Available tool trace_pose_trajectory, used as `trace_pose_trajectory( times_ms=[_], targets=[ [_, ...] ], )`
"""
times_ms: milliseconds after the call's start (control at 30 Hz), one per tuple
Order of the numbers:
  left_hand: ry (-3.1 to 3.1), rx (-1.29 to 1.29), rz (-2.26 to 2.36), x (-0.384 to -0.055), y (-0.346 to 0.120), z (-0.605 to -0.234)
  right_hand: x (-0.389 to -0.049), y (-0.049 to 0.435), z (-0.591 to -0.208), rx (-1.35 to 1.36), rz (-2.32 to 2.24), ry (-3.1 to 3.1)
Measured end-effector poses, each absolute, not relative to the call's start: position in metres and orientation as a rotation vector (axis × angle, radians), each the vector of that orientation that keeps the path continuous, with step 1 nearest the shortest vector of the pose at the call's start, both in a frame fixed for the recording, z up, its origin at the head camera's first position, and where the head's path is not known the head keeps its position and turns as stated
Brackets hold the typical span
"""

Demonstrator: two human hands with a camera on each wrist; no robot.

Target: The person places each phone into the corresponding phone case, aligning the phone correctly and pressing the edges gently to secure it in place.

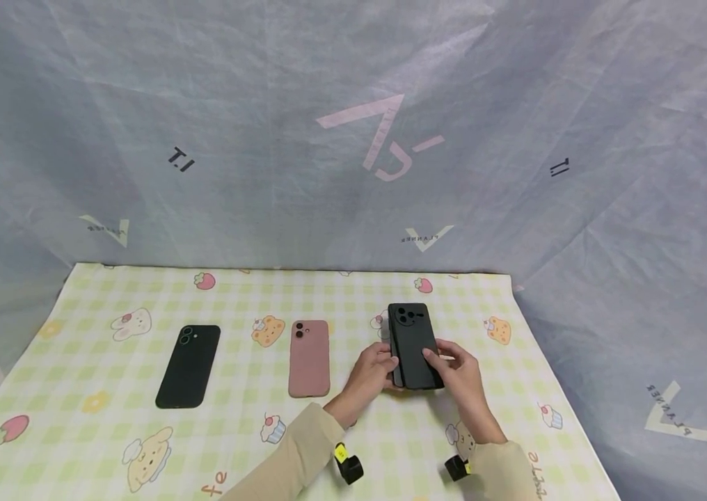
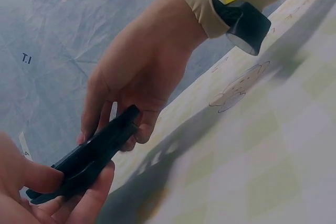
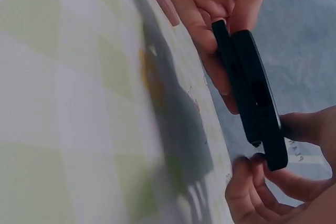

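Note:
A black phone (image 1: 415,348) with a round camera patch lies over a second dark, phone-shaped slab (image 1: 398,365), which sticks out along its left side. Both are held above the table. On the left, my left hand (image 1: 374,369) grips the slab's edge, thumb on top and fingers beneath. My right hand (image 1: 463,376) pinches the phone's right edge, its thumb on the back. Seen edge-on in the right wrist view, the phone (image 3: 262,98) and slab (image 3: 236,85) lie against each other, slightly offset. Whether the slab is another phone or a case, I cannot tell.
A pink phone (image 1: 310,358) lies to the left of my left hand, camera side up. Farther left lies another black phone (image 1: 188,367). A green checked cloth with cartoon prints (image 1: 234,424) covers the table. Grey-blue fabric (image 1: 266,139) hangs behind and beside it.

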State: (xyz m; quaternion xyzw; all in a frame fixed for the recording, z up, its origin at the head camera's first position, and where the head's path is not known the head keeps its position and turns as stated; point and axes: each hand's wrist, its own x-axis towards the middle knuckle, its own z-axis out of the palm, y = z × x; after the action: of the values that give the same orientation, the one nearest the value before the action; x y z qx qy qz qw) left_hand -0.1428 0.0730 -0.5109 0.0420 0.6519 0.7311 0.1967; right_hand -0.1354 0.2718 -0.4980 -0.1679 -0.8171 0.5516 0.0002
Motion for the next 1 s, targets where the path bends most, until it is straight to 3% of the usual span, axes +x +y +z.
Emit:
trace_pose_trajectory(
  times_ms=[1000],
  targets=[
    [1.982, 0.149, 1.951, -0.141, 0.075, -0.512, -0.136, 0.257, -0.501, -0.490, 2.047, -2.366]
  ],
)
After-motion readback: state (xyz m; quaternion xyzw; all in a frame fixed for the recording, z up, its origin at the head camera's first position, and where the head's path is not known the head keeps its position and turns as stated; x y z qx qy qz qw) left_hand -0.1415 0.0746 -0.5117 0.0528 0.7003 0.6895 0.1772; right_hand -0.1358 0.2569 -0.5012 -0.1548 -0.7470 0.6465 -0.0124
